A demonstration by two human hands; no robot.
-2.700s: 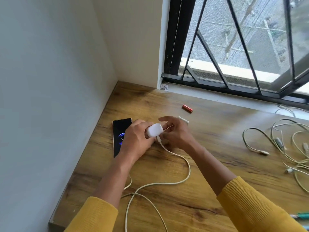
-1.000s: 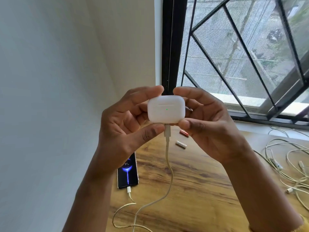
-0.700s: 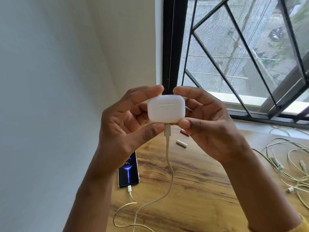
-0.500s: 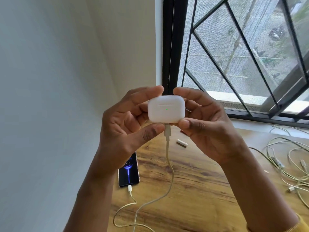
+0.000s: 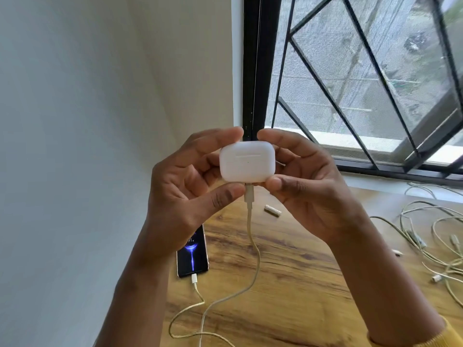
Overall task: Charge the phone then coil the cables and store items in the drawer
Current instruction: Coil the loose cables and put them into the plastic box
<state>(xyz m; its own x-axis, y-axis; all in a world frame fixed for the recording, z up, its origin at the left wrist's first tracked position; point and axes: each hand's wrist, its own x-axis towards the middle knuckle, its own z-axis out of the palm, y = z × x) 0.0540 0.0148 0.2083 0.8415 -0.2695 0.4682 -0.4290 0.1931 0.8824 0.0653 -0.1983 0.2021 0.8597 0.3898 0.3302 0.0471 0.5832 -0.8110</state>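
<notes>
The phone (image 5: 192, 256), lower centre, shows charging. Both hands, left (image 5: 190, 194) and right (image 5: 308, 189), pinch the plugged-in case (image 5: 246, 162). Cables (image 5: 431, 236) at right lie uncoiled.

— From my remote seat I see a small white battery (image 5: 272, 210) lying flat on the wooden desk (image 5: 300, 284), toward two o'clock of the frame's centre.

— And behind it?

— A window (image 5: 363, 78) with black diagonal bars fills my one-to-three o'clock. A pale wall (image 5: 75, 121) covers nine o'clock, meeting the desk's edge.
</notes>
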